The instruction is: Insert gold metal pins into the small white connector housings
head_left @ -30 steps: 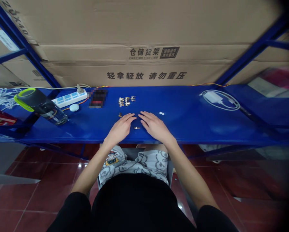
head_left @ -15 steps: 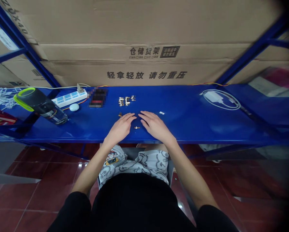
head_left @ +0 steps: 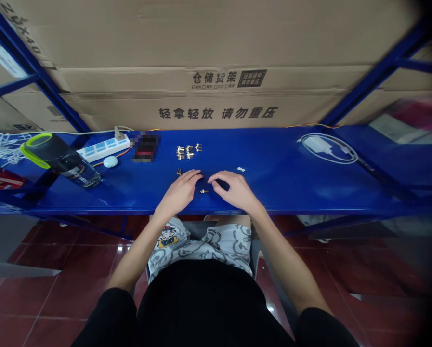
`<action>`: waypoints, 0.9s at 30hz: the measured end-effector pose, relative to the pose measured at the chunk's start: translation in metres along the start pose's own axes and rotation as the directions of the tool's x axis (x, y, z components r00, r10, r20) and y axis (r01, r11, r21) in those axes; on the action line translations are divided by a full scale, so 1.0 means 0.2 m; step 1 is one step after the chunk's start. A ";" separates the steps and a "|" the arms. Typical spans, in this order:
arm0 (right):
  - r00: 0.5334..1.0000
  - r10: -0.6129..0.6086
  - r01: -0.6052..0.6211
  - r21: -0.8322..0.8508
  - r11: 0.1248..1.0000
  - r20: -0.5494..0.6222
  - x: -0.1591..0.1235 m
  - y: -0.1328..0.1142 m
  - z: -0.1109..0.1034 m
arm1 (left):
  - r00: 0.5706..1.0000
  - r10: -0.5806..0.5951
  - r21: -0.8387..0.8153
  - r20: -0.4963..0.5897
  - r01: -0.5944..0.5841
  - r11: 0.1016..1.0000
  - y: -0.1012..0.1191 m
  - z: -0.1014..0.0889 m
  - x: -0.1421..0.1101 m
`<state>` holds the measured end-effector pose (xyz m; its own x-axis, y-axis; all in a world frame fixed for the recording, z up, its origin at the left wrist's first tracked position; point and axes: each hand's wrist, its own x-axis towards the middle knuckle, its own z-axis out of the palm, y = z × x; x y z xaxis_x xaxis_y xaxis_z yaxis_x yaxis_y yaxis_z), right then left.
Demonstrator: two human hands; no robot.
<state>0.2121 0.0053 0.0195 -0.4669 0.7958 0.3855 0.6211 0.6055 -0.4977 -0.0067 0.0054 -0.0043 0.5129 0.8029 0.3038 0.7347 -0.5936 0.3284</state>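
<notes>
My left hand (head_left: pixel 180 192) lies flat on the blue shelf (head_left: pixel 273 193), fingers stretched out and holding nothing. My right hand (head_left: pixel 233 189) rests beside it with its fingers arched and curling, palm lifted off the shelf, nothing visible in it. A small metal screw (head_left: pixel 203 191) lies on the shelf between the two hands. Another small brass part (head_left: pixel 178 171) lies just beyond my left fingertips. A cluster of several small metal fittings (head_left: pixel 187 151) sits farther back. Two tiny white pieces (head_left: pixel 241 169) lie just beyond my right hand.
At the left stand a dark bottle with a green lid (head_left: pixel 57 156), a white power strip (head_left: pixel 102 147), a small white round thing (head_left: pixel 110 161) and a dark box (head_left: pixel 145 147). A white charger with coiled cable (head_left: pixel 326 147) lies at right. Cardboard boxes (head_left: pixel 216 72) fill the back.
My right hand's fingers have curled up from lying flat, and the hand shifted slightly right. The left hand has stayed put.
</notes>
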 end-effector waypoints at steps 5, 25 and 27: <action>0.986 -0.063 0.067 -0.021 0.998 0.157 0.01 0.00 -0.02 | 1.000 -0.005 0.001 0.009 0.005 1.000 0.00 0.00 0.00; 0.982 -0.107 0.116 -0.048 0.992 0.153 0.01 0.02 0.01 | 0.995 -0.072 -0.094 -0.066 0.066 0.993 0.02 -0.02 0.00; 0.983 -0.104 0.112 -0.045 0.993 0.151 0.01 0.02 0.01 | 0.983 -0.116 -0.100 -0.145 0.102 0.990 0.03 -0.05 0.00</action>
<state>0.2122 0.0100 0.0174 -0.6186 0.7204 0.3136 0.5924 0.6899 -0.4161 -0.0068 0.0023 0.0067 0.3541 0.8499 0.3902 0.7351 -0.5109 0.4457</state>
